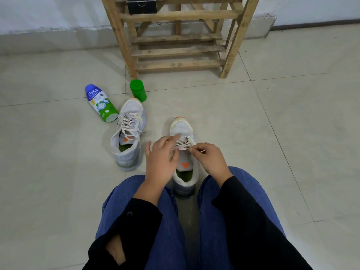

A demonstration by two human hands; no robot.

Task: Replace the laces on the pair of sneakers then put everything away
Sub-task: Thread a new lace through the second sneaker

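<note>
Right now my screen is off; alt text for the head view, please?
The left hand touches a white sneaker while the right hand pinches its lace. A second sneaker, a bottle and a green jar sit to the left.

One sneaker [182, 124] is standing on the floor [272, 114] between the person's left leg [120, 195] and right leg [249, 184]. The left hand [161, 158] is touching its laces [183, 143]; the right hand [208, 160] is pinching a lace end. The other sneaker [128, 137] is sitting to the left. Beyond it, a bottle [101, 103] is lying beside an upright container [138, 90]. Behind, a rack [175, 49] is holding a box [141, 4].
</note>
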